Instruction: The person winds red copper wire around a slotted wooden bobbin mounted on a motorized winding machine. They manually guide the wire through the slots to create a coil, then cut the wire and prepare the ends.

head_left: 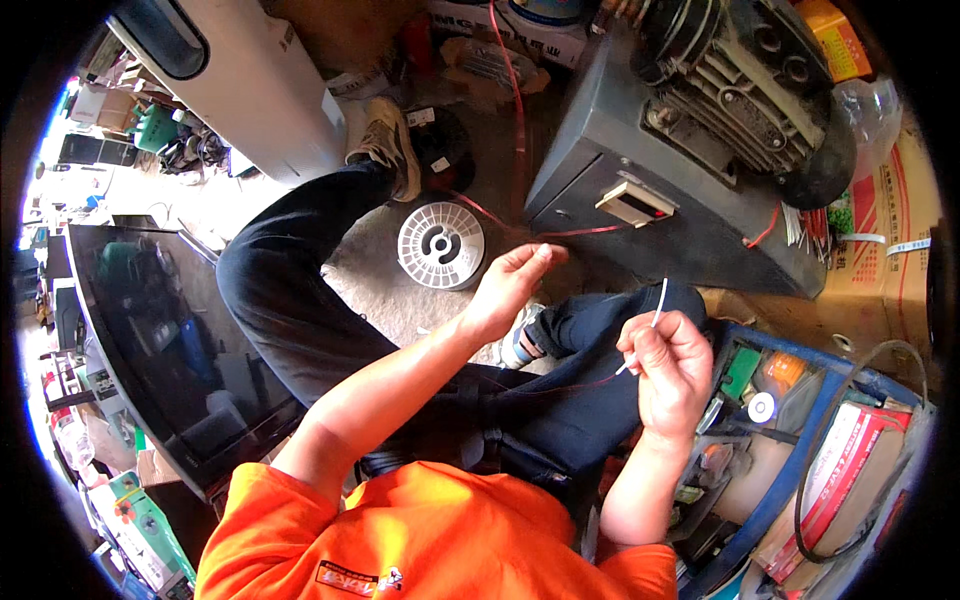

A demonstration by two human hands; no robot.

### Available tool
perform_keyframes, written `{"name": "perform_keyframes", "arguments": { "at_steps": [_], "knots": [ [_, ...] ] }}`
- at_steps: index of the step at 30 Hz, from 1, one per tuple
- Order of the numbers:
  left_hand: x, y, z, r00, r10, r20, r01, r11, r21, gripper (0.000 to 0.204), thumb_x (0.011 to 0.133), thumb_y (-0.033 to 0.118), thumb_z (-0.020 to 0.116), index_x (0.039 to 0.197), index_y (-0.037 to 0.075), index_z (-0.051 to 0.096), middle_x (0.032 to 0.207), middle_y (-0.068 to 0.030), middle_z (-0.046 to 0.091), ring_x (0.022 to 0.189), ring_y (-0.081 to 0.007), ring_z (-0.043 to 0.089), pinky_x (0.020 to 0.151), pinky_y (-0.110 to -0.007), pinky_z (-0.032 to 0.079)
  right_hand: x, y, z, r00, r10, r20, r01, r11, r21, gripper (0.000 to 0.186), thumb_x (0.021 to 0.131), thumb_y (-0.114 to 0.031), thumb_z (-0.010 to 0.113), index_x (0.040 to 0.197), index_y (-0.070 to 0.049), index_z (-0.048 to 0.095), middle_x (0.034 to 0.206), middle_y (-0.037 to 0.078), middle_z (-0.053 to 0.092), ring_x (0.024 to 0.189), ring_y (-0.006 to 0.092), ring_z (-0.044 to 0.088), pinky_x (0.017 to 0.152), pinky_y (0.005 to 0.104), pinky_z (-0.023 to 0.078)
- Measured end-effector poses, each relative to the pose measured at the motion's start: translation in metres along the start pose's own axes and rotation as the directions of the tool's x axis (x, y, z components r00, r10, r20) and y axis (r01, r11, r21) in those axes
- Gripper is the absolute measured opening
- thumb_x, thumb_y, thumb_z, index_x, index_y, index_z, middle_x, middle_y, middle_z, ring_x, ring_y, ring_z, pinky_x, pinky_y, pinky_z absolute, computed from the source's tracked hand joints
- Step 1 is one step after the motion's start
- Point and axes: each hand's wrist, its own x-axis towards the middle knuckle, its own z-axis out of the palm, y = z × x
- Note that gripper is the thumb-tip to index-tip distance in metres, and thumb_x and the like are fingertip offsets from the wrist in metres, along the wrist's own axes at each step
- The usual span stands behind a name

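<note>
My right hand (672,365), over my right thigh, is closed on a thin white tube (658,305), which stands up between thumb and fingers. A fine dark red wire (590,384) trails leftward from below that tube across my dark trousers. My left hand (510,288) is raised in front of me with thumb and fingertips pinched together; what they hold, if anything, is too small to tell. Beyond it lies a round white slotted disc (441,246) on the floor. Red wire (590,231) stretches past my left fingertips along the grey metal cabinet (600,150).
A ribbed motor (740,110) sits on the cabinet, whose front carries a small white display unit (636,204). At my right is a blue-edged box (735,545) full of parts. A dark flat screen (170,340) leans at left, below a white appliance (255,80).
</note>
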Motion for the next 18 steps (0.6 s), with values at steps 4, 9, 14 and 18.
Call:
{"name": "perform_keyframes", "arguments": {
  "at_steps": [4, 9, 14, 18],
  "knots": [
    [0.006, 0.014, -0.004, 0.996, 0.022, -0.090, -0.026, 0.999, -0.035, 0.034, 0.095, 0.038, 0.050, 0.111, 0.009, 0.057, 0.115, -0.0040, 0.061, 0.109, -0.0143, 0.053, 0.091, -0.032, 0.038, 0.004, -0.010, -0.007, 0.998, 0.050, -0.034, -0.051, 0.997, -0.049, 0.017, 0.090, -0.018, 0.061, 0.082, -0.003, 0.058, 0.070, 0.005, 0.063, 0.057, 0.0049, 0.050, 0.054, 0.0178, 0.039],
    [0.022, 0.025, -0.011, 0.953, -0.046, -0.300, 0.055, 0.998, 0.021, 0.042, 0.091, 0.044, 0.055, 0.103, 0.004, 0.053, 0.099, -0.0053, 0.057, 0.094, -0.0162, 0.056, 0.073, -0.031, 0.049, 0.005, -0.015, -0.011, 1.000, 0.021, -0.018, -0.022, 0.998, -0.062, 0.018, 0.090, -0.018, 0.060, 0.084, -0.002, 0.059, 0.068, 0.004, 0.061, 0.057, 0.0058, 0.050, 0.053, 0.0181, 0.038],
    [0.033, 0.036, -0.018, 0.995, -0.089, -0.045, 0.080, 0.980, -0.180, 0.055, 0.096, 0.048, 0.039, 0.132, 0.006, 0.043, 0.144, -0.0149, 0.034, 0.135, -0.0284, 0.028, 0.108, -0.043, 0.025, 0.008, -0.015, -0.013, 0.999, -0.020, -0.042, 0.018, 0.999, -0.036, 0.022, 0.091, -0.021, 0.059, 0.088, 0.000, 0.059, 0.067, 0.003, 0.058, 0.058, 0.0065, 0.049, 0.054, 0.0190, 0.036],
    [0.024, 0.060, -0.019, 0.981, -0.163, 0.104, 0.183, 0.955, -0.235, 0.046, 0.095, 0.050, 0.038, 0.112, 0.010, 0.055, 0.124, -0.0128, 0.056, 0.125, -0.0280, 0.043, 0.107, -0.043, 0.026, 0.015, -0.017, -0.015, 0.997, -0.055, -0.056, 0.056, 0.998, 0.010, 0.022, 0.092, -0.019, 0.057, 0.092, 0.003, 0.060, 0.067, 0.003, 0.055, 0.059, 0.0076, 0.048, 0.055, 0.0199, 0.036]
  ]
}}
